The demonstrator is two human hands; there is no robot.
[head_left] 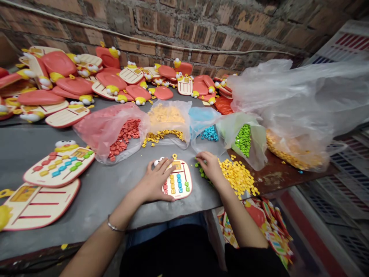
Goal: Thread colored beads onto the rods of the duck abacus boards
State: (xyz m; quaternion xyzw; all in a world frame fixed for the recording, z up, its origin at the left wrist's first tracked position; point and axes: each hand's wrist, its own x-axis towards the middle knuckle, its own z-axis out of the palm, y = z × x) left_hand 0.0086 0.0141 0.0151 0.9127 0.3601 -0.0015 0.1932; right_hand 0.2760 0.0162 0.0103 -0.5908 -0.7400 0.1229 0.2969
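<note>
My left hand (155,179) lies spread on the left side of a small cream-and-red duck-shaped board (181,181), which has rows of red, yellow, blue and green beads set in it. My right hand (210,167) is bent down at a scatter of green beads (201,169), beside a loose heap of yellow beads (238,177). Its fingertips are hidden, so I cannot see whether it holds any beads. Open plastic bags of red beads (123,134), yellow beads (165,119), blue beads (209,133) and green beads (243,140) stand just beyond my hands.
Two larger duck boards (59,165) lie on the grey table (106,200) to my left. Many red-and-cream toy parts (86,80) are heaped along the brick wall (178,27). A big clear plastic bag (291,104) lies at the right, and stacked crates (346,173) stand past the table edge.
</note>
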